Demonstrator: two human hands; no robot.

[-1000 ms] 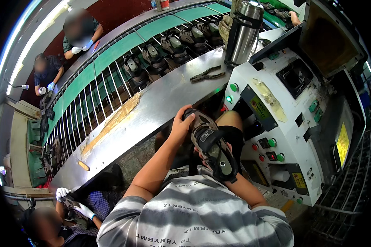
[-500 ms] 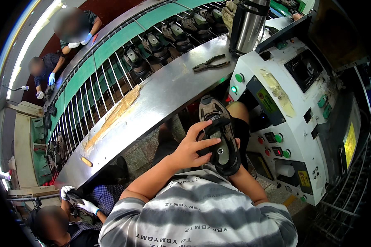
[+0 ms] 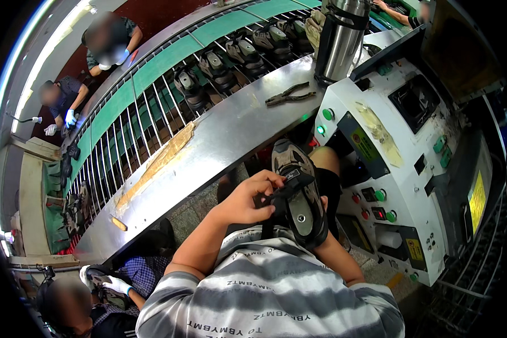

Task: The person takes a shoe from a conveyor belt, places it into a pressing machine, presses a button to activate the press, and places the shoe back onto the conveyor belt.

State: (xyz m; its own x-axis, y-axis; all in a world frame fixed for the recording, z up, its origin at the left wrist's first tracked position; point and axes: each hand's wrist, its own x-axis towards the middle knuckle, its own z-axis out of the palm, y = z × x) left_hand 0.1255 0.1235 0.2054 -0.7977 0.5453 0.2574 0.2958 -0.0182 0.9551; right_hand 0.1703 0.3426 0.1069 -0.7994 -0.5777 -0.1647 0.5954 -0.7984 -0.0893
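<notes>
A brown and black shoe (image 3: 292,160) is held in front of me, toe pointing away, with a grey-green last (image 3: 305,221) filling its opening. The last has a round metal-rimmed hole near the heel. On the shoe's left side my left hand (image 3: 247,197) has its fingers and thumb closed on black material at the lacing, seemingly the laces. A black tongue with a small label lies beside those fingertips. My right hand (image 3: 324,203) supports the shoe from its right and underneath; only fingertips show, the rest hidden by the shoe.
A metal bench (image 3: 231,132) carries pliers (image 3: 290,94), a steel flask (image 3: 341,42) and brown tape (image 3: 158,163). Behind it, several shoes (image 3: 242,53) stand on a rod rack. A white machine (image 3: 372,141) with buttons stands right. Co-workers sit left; one gloved hand (image 3: 117,284) is close.
My left hand has drawn back left from the shoe's opening, its spread fingers now closing at the lacing. More of the last shows. The near co-worker's gloved hands have shifted.
</notes>
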